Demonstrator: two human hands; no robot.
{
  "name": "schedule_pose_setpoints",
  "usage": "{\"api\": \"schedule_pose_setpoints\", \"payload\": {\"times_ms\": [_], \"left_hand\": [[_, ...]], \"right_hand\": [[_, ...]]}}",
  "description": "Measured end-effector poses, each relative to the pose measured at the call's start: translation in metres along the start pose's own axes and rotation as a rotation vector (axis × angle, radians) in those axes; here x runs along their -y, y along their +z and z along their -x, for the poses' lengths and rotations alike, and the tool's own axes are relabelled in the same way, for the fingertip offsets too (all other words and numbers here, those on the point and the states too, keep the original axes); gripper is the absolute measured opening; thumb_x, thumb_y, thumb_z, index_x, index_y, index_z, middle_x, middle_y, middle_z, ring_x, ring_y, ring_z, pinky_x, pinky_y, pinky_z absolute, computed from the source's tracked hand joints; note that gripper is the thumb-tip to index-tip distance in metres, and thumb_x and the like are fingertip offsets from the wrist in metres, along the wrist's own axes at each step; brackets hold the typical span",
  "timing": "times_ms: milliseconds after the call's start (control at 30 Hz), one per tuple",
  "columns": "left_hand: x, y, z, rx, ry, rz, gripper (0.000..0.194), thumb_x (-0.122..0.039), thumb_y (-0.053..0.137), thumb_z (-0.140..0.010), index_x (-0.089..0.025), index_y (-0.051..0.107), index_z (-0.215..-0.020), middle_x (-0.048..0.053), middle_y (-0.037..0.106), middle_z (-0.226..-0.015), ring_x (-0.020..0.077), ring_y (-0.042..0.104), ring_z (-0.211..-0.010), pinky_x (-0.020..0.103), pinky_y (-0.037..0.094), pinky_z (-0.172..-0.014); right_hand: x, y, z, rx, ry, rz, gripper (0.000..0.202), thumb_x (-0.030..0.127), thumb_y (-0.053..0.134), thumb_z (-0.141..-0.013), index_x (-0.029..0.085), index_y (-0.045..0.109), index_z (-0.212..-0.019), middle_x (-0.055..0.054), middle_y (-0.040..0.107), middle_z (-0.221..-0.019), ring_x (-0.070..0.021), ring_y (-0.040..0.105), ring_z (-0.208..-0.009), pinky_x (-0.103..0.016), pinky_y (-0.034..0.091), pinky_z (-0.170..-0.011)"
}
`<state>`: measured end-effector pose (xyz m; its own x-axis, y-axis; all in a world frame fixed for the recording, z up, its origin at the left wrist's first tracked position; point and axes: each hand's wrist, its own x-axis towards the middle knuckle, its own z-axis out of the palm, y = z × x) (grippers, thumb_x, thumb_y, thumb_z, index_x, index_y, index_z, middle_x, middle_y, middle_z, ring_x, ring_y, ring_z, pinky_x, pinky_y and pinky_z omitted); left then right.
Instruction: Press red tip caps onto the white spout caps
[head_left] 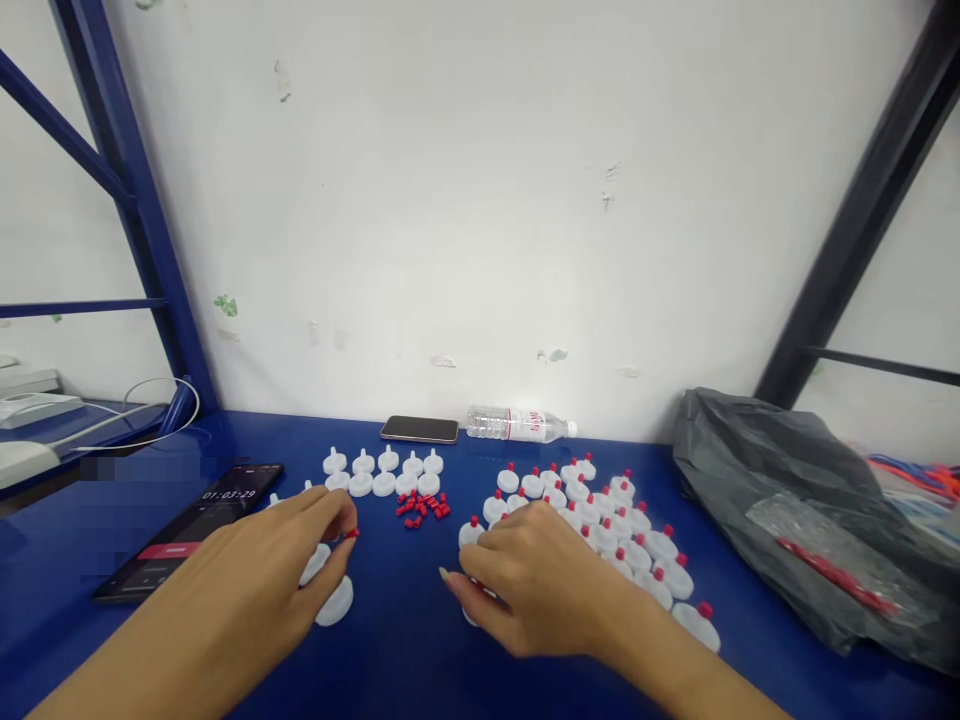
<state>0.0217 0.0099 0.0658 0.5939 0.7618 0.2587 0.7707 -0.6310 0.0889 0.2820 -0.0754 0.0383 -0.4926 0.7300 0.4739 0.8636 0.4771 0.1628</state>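
Pinching one red cap (pixel 352 534): left hand (pixel 274 555); two phones (pixel 420 430).

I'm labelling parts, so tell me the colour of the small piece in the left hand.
The small piece is red, best seen in the head view.

Scuffed white wall (pixel 450 220), blue frame (pixel 155 240) at left, blue tabletop (pixel 397 630)
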Motion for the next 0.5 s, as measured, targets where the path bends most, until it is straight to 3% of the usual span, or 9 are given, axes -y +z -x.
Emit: {"api": "schedule_pose_setpoints", "payload": {"times_ms": [133, 300, 500], "left_hand": [[0.005, -0.002, -0.001, 0.113, -0.036, 0.044, 0.031, -0.042, 0.039, -0.089, -0.024, 0.064, -0.091, 0.006, 0.075, -0.095, 0.0252, 0.071, -0.085, 0.035, 0.047, -0.076], [-0.003, 0.006, -0.002, 0.232, -0.01, 0.056, 0.027, -0.034, 0.038, -0.089, -0.023, 0.062, -0.082, 0.004, 0.075, -0.087, 0.0212, 0.067, -0.078, 0.031, 0.045, -0.071], [-0.01, 0.022, -0.008, 0.159, -0.006, 0.145, 0.031, -0.03, 0.035, -0.092, -0.024, 0.062, -0.077, 0.006, 0.074, -0.085, 0.0209, 0.066, -0.076, 0.031, 0.049, -0.072]], "right_hand": [[0.002, 0.009, 0.001, -0.053, -0.026, -0.036, 0.039, 0.029, 0.051, -0.1, 0.019, 0.048, -0.062, 0.003, 0.059, -0.052, -0.0098, 0.038, -0.043, -0.032, 0.011, -0.053], [0.004, 0.009, 0.0, -0.061, -0.033, -0.047, 0.039, 0.027, 0.051, -0.098, 0.019, 0.045, -0.061, 0.003, 0.058, -0.051, -0.0093, 0.036, -0.042, -0.032, 0.01, -0.052], [0.008, 0.006, -0.002, 0.02, -0.025, -0.047, 0.038, 0.028, 0.049, -0.099, 0.019, 0.049, -0.062, 0.003, 0.061, -0.053, -0.0098, 0.043, -0.043, -0.032, 0.011, -0.051]]}}
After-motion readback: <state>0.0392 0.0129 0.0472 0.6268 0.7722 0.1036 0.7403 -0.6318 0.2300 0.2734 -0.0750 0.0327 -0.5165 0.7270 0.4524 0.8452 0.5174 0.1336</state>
